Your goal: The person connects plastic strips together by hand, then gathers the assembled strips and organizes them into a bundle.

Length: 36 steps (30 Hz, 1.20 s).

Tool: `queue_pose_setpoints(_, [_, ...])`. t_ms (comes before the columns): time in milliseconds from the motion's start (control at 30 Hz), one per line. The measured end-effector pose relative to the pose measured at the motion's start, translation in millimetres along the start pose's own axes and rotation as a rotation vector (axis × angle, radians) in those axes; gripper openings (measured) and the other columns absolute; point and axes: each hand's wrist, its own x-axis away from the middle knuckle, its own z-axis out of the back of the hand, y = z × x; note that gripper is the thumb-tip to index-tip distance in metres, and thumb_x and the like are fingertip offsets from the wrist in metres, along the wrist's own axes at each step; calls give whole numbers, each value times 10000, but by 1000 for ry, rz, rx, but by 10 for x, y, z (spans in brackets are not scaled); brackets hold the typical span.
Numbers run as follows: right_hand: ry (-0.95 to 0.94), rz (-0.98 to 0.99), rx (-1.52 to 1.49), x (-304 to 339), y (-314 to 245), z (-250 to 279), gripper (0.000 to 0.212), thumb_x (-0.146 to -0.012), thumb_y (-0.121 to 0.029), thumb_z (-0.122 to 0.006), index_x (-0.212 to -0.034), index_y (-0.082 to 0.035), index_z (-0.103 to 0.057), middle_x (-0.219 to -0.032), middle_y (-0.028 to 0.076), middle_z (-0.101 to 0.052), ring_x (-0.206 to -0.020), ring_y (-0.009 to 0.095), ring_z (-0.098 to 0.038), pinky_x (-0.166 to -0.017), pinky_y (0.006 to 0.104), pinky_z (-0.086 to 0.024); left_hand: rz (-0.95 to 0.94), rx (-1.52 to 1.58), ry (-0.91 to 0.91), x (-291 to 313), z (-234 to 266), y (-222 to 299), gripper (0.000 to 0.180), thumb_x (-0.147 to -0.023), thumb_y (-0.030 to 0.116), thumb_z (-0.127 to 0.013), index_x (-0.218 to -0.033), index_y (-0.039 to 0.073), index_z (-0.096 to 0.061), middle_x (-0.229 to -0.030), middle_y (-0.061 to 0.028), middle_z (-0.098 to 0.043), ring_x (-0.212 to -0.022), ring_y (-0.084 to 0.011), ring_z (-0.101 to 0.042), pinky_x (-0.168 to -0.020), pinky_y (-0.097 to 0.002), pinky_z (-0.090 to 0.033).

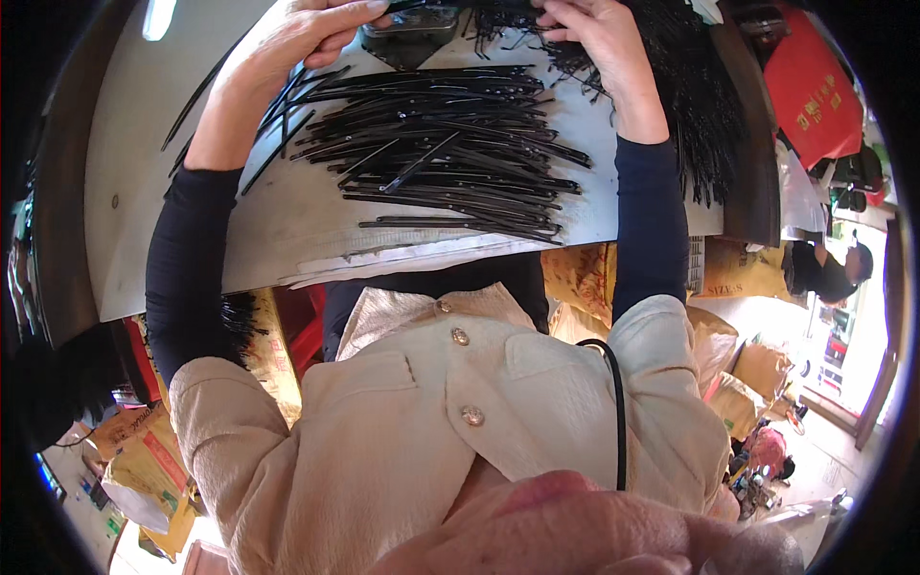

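At the far edge of the view, my left hand is closed in a pinch, thumb against curled fingers, on a thin black strip. My right hand is also pinched, at the strip's other side; its fingertips are partly cut off by the upper edge. Between the hands lies a dark, glossy shallow container. Nearer to me spreads a loose pile of thin black strips, several with small holes or eyelets at their ends. Under and beyond my right hand hangs a mass of black strands with looped, knotted ends.
The strips lie on a pale tabletop with white paper along its near edge. A red bag is at the far right. Brown cartons and bags stand below the table. Another person is in the right background.
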Motion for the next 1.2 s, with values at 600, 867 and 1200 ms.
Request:
queue_pose_setpoints(600, [40,547,972,182,216,-179,149,-828,-85,-610,-975,-68,-625,-816,43,-640,-695,134,-627,-632,234,-488,101,-700,-32,476,108,234,210,-785,223,-607,-839,30,-670,-733,-154,-641,-683,-313,-621,-652,-364,-487])
queue_pose_setpoints(867, [23,-90,443,192,224,-91,171,-813,-156,-629,-923,-29,-665,-767,40,-663,-703,105,-632,-628,221,-490,-211,-903,38,462,105,6,204,-818,222,-603,-908,48,-659,-790,-124,-651,-698,-259,-625,-649,-333,-498])
queue_pose_setpoints(1200, [-203,-177,702,321,-169,-173,247,-801,-151,-579,-980,6,-644,-711,97,-652,-562,136,-591,-543,258,-472,34,-177,-25,259,124,-43,215,-786,203,-605,-864,6,-640,-771,-173,-631,-702,-320,-612,-643,-376,-479])
